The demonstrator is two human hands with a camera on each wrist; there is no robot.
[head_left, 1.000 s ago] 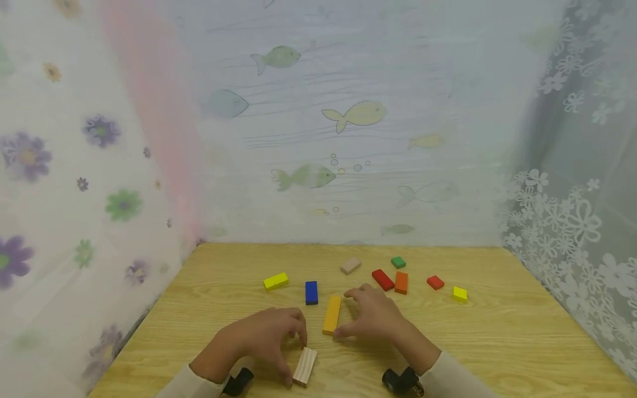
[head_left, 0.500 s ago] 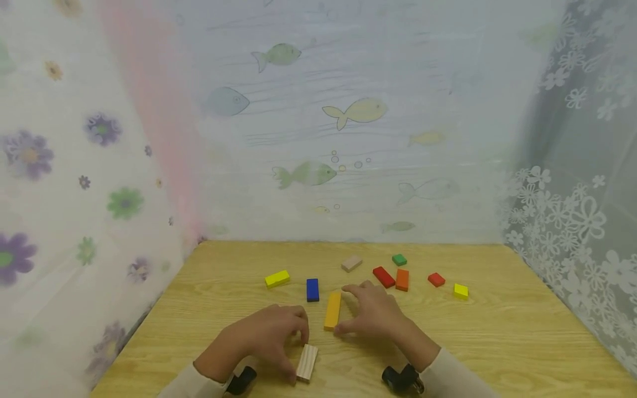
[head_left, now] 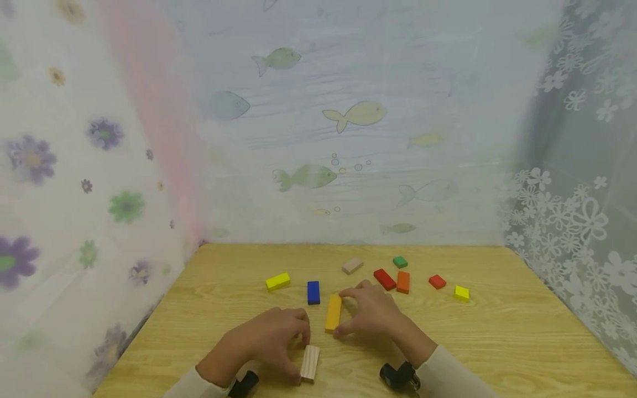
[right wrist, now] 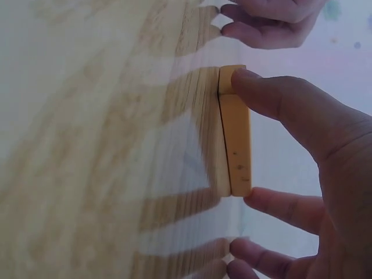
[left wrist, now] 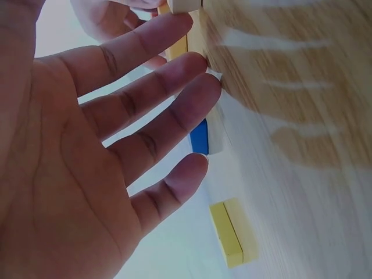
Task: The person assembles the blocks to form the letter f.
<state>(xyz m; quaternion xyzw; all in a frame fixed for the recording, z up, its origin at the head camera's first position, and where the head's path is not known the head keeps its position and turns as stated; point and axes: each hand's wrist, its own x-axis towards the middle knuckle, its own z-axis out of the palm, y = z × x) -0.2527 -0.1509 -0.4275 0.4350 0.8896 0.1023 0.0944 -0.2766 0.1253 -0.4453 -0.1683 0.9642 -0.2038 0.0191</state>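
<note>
Lying on the counter [head_left: 214, 309], the striped block [head_left: 310, 363] is pinched by its ends in the fingers [left wrist: 168, 30] of the left hand [head_left: 269, 334]; at one o'clock from it, the amber block [head_left: 333, 314] is likewise pinched by the right hand [head_left: 375, 312]. Ends are presumably gripped so sides are unobstructed.

Before me, a wood-grain table [head_left: 497, 337] spans the lower frame. On it lie a striped block [head_left: 310, 364], an amber block [head_left: 334, 313] and a blue block [head_left: 313, 293] at lower centre, a yellow block [head_left: 277, 282] farther left, and six more blocks [head_left: 403, 282] right of centre.
</note>
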